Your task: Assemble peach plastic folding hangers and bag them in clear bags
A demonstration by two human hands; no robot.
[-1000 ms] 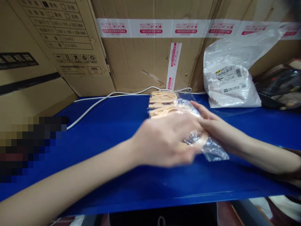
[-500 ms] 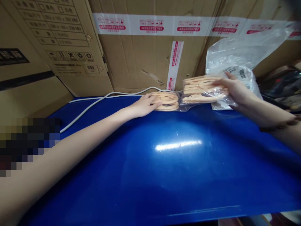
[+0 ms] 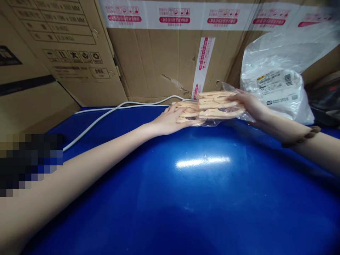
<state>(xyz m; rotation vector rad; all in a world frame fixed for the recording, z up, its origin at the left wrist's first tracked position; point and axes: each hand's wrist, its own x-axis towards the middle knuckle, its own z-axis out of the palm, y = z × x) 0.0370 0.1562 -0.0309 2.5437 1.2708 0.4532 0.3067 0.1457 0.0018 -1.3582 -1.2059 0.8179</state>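
- A blue tabletop with a streak of glare on it runs back to a cardboard wall; a printed carton stands at the left, and a white cable lies along the back edge.
- Two clear-wrapped packs of pale peach-coloured pieces lie end to end near the back, ahead of the person, their long axes running left to right.
- The left pack is nearer the left hand, whose spread fingers and thumb straddle its left end; whether they grip or merely steady it, I cannot tell.
- The right pack is held by the right hand, closed round its right end, so it extends leftward from that hand and overlaps the left pack's right end in this view.
- A white plastic bag sits behind the right hand; its label shows a barcode, a yellow mark and print too small to read.
- The carton reads "2.3 (KG)" above handling symbols and a boxed "合格证".
- White tape crosses the cardboard wall, its red-backed characters too blurred to read surely.
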